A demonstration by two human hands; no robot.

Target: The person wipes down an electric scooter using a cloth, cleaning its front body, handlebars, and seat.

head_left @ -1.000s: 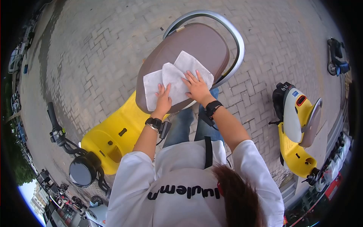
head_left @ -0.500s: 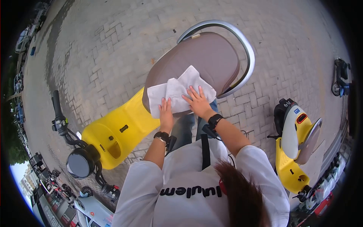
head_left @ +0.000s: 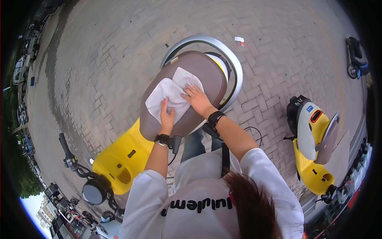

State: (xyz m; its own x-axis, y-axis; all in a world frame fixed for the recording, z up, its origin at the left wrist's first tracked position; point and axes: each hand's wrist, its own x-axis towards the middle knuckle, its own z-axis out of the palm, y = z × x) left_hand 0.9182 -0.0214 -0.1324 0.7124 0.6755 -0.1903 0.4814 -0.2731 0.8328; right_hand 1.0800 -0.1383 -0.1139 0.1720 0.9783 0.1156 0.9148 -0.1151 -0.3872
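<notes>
A white cloth (head_left: 162, 92) lies spread on the brown seat (head_left: 207, 73) of a yellow scooter (head_left: 139, 137). My left hand (head_left: 167, 115) presses on the cloth's near edge, fingers stretched out and thumb apart. Flat on the right part of the cloth rests my right hand (head_left: 196, 99), its fingers spread. Neither hand is closed around the fabric. A silver rail (head_left: 238, 73) curves around the rear of the seat.
At the lower left are the scooter's handlebar (head_left: 71, 157) and round headlight (head_left: 93, 193). Another yellow scooter (head_left: 312, 169) stands on the right, with a dark scooter (head_left: 356, 59) farther off. A small white scrap (head_left: 238, 39) lies on the paving.
Both hands and the cloth have slid from the seat's near edge farther across its top. The view has shifted, so the seat sits more to the left.
</notes>
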